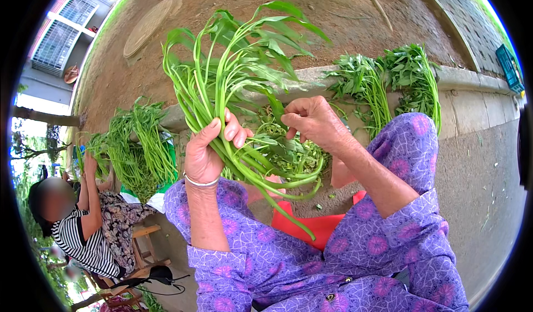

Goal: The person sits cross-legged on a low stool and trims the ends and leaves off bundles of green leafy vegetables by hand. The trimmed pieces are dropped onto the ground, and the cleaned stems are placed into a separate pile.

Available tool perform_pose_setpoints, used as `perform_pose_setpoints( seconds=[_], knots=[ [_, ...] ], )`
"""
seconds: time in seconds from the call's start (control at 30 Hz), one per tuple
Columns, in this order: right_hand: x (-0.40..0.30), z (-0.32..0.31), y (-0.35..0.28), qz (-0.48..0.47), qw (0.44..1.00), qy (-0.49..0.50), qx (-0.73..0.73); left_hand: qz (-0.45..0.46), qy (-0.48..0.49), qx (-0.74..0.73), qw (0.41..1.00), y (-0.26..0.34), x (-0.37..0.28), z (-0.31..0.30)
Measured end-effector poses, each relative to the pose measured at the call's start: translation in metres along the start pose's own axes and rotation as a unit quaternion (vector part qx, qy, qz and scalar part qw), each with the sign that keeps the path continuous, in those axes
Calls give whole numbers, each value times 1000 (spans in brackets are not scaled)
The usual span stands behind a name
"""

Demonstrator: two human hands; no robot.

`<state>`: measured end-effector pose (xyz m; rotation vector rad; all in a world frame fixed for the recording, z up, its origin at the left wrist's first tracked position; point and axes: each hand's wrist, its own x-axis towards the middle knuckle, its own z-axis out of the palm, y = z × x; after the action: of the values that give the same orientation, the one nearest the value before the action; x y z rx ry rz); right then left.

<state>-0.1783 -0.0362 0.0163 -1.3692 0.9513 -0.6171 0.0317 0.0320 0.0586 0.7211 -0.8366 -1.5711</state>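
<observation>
My left hand [212, 143] grips a bunch of long green leafy stems [208, 91], which look like water spinach. The leafy tops fan out above the fist, and the thick stem ends [287, 174] curve down to the right over my lap. A metal bangle circles the left wrist. To the right of the bunch is my right hand [312, 120], its thumb and bent fingers pinched at a drooping green leaf [275, 108]. Below and behind the hands lies a heap of loose leaves and stem bits [300, 155], partly hidden.
More stem bundles [370, 91] rest on the concrete kerb [462, 78] at right. At left, a large pile of stems [141, 153] lies on a white and green sack [170, 151]. Beside it, a seated person [87, 228] handles greens. A blue crate [509, 68] stands far right.
</observation>
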Motion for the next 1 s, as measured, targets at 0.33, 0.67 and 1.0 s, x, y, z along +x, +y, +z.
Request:
perform_pose_setpoints(
  seconds=[0.33, 0.67, 1.0],
  knots=[
    [-6, -7, -1, 82, 967, -84, 224, 16, 51, 40, 998, -1, 0, -8],
    [-2, -8, 3, 43, 994, 45, 93, 22, 115, 2, 993, -4, 4, -24],
    [-18, 40, 5, -146, 976, 16, -160, -6, 215, 45, 975, -43, 18, -12]
  ],
)
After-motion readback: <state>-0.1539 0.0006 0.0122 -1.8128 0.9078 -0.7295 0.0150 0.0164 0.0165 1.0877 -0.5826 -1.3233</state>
